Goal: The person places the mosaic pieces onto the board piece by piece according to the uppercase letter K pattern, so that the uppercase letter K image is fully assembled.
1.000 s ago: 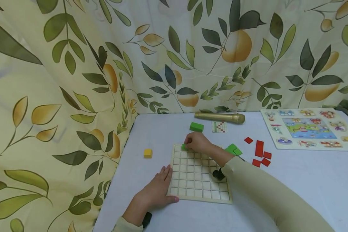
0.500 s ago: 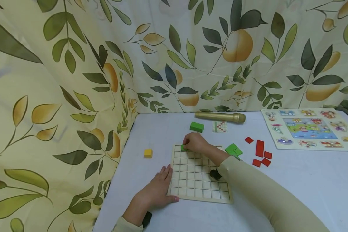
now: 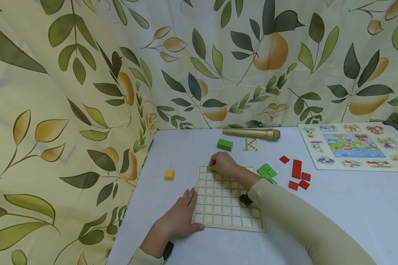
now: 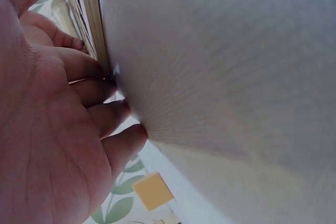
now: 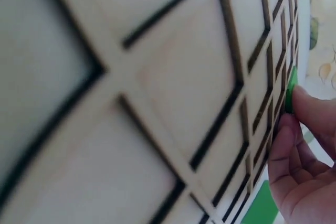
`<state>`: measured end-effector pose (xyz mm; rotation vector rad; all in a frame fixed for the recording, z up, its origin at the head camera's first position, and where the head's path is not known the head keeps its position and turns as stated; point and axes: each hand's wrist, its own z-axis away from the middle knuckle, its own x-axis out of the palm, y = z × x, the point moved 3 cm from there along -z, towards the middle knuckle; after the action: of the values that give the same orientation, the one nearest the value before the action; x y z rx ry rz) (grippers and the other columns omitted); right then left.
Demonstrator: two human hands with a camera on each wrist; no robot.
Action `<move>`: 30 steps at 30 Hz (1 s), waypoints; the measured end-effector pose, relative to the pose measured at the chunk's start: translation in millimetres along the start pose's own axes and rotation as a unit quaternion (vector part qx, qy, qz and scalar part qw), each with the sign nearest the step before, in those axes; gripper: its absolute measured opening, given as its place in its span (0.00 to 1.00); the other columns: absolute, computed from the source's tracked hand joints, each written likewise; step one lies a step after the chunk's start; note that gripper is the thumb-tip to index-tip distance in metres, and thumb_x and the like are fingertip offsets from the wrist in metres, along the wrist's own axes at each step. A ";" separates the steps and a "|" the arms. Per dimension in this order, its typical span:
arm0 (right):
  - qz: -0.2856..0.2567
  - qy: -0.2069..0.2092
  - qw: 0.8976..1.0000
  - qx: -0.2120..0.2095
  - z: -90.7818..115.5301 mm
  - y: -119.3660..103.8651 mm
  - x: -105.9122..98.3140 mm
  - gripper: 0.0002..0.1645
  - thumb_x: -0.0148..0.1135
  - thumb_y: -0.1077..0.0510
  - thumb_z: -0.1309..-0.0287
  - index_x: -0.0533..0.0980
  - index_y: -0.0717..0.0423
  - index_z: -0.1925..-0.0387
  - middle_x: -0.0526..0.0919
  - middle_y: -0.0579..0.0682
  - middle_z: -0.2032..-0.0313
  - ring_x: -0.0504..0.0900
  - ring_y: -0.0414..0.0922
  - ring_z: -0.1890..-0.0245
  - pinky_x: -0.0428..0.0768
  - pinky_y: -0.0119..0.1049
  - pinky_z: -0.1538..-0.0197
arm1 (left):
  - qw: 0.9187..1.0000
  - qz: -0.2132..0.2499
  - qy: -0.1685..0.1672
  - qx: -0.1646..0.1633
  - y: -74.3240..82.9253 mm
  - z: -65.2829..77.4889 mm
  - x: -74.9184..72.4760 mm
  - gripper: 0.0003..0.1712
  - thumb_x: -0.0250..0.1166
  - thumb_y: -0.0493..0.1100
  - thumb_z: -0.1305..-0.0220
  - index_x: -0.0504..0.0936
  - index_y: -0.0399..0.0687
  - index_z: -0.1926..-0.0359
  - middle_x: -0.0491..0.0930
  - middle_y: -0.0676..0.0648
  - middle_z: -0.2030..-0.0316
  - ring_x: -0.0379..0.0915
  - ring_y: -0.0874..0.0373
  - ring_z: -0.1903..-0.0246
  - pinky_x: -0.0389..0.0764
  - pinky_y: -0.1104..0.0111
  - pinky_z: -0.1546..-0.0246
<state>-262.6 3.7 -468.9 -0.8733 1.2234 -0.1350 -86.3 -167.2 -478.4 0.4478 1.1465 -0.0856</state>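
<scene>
Right hand [image 3: 223, 163] pinching a green tile [image 3: 208, 169] at the grid board [image 3: 227, 211]

I hold it near the board's far left corner. My left hand [image 3: 178, 218], fingers extended, touches the board's left edge. On the worktop [image 3: 351, 217], a yellow block [image 3: 169, 175] sits left of the board, a green block [image 3: 225, 145] beyond it.

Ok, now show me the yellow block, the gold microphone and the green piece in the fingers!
Yellow block [image 3: 169, 175]: head view, middle of the block.
Gold microphone [image 3: 251, 133]: head view, middle of its handle.
Green piece [image 5: 290, 91]: right wrist view, on its uncovered part.
</scene>
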 end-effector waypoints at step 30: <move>-0.044 0.050 0.997 -0.035 33.2 23.5 -36.8 0.10 0.67 0.62 0.36 0.84 0.65 0.57 0.86 0.54 0.62 0.84 0.51 0.60 0.82 0.45 0.56 | 1.000 0.011 -0.009 -0.014 1.9 -0.8 0.6 0.63 0.66 0.69 0.40 0.46 0.39 0.21 0.39 0.43 0.20 0.34 0.47 0.22 0.53 0.52 0.26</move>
<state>-256.2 56.0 -453.8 -0.9909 1.2895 -0.2106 -86.2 -165.1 -478.6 0.4340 1.1243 -0.0535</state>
